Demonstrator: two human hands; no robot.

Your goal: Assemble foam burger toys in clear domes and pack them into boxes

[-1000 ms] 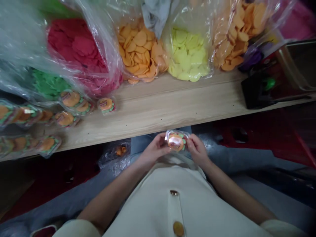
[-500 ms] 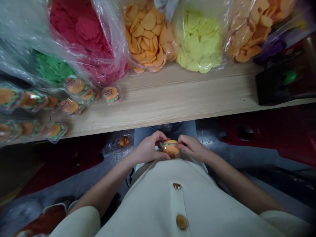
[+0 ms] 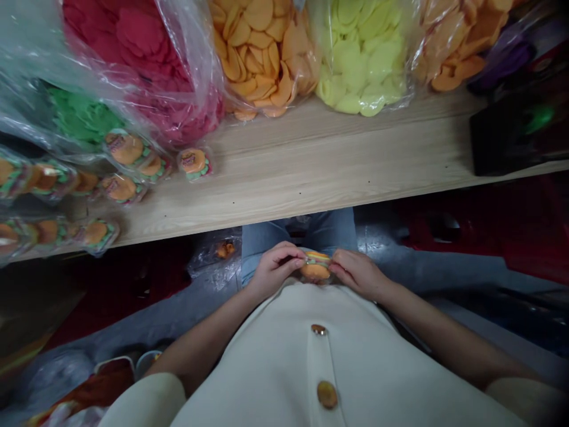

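Over my lap, close to my shirt, I hold a small toy burger (image 3: 316, 267) between both hands. It has orange bun halves with green and yellow layers, and a clear wrapping seems to cover it. My left hand (image 3: 278, 268) pinches its left edge between thumb and fingers. My right hand (image 3: 359, 271) grips the right edge with curled fingers. Several similar wrapped burgers stand on the wooden table's left side, among them a single burger (image 3: 194, 163) nearest the middle.
Along the back of the table (image 3: 284, 154) lie plastic bags of red pieces (image 3: 146, 53), orange pieces (image 3: 255, 53), yellow pieces (image 3: 364, 59) and green pieces (image 3: 82, 115). A black box (image 3: 498, 139) stands at the right. Red stools (image 3: 462, 231) are under the table.
My left hand has gone from a wide hold around the burger to a fingertip pinch at its edge. My right fingers have curled in. The view has shifted slightly.
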